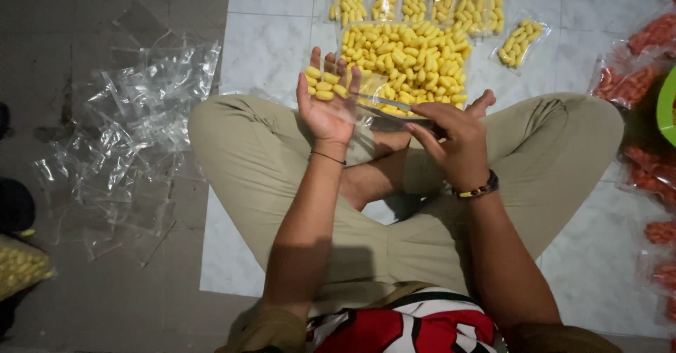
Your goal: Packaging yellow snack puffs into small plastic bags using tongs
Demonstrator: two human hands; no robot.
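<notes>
Head view, landmark: a big pile of yellow oval snacks (407, 61) lies on the white tiled floor (267, 50), just beyond the crossed legs of the seated person.
Left hand: the left hand (325, 98) is raised palm up at the near left edge of the pile, its fingers (315, 61) apart and lightly cupped around a small handful of yellow pieces (322, 85).
Right hand: the right hand (454, 136) sits at the near right edge of the pile, fingers pinched together on the mouth of a small clear bag (377, 99), which stretches between the two hands.
Bag in hand: it looks empty or nearly so; I cannot tell for certain.
Filled packets: a row of small filled packets (415, 1) lies just beyond the pile, and one more sits to its right.
Empty bags: a loose heap of clear empty bags (134, 128) lies well to the left of the pile.
Other goods: packets of orange-red snacks (634, 78) lie well to the right of the pile.
Progress: judging by this, packing is at an early stage; a few packets are filled, while most of the pile and many bags remain.
</notes>
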